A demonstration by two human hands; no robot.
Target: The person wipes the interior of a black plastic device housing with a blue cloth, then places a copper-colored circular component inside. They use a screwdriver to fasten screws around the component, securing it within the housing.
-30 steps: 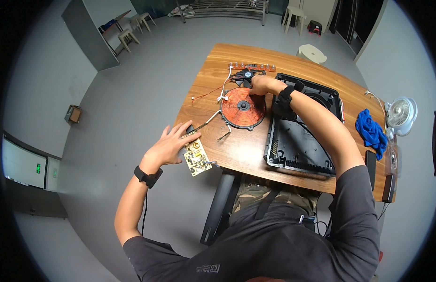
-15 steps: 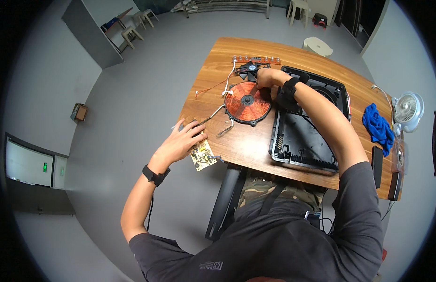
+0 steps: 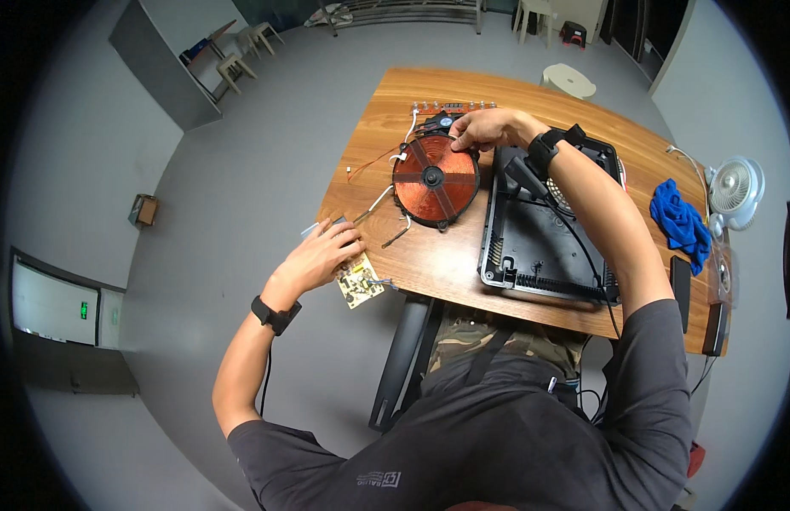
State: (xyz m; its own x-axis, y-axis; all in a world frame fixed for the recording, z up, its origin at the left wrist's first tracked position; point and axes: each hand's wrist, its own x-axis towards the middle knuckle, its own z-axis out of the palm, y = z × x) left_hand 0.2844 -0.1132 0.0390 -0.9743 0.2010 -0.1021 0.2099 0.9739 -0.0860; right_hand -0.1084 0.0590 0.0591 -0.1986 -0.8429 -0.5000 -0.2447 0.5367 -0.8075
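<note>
The copper coil (image 3: 416,189) has tipped up since the earlier frame, its far rim pinched in the right hand's (image 3: 488,129) closed fingers. Right of them lies the black housing (image 3: 531,247); the left hand's (image 3: 314,255) parted fingers lie on the circuit board (image 3: 360,284), whether gripping I cannot tell. Just beyond the right fingers, the coil partly hides the fan (image 3: 440,124).

Left hand (image 3: 316,258) palm down, right hand (image 3: 490,128) farther forward in an apparent pinch

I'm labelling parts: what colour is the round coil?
The coil is copper-orange with darker brown bands crossing it, clearest in the head view.
</note>
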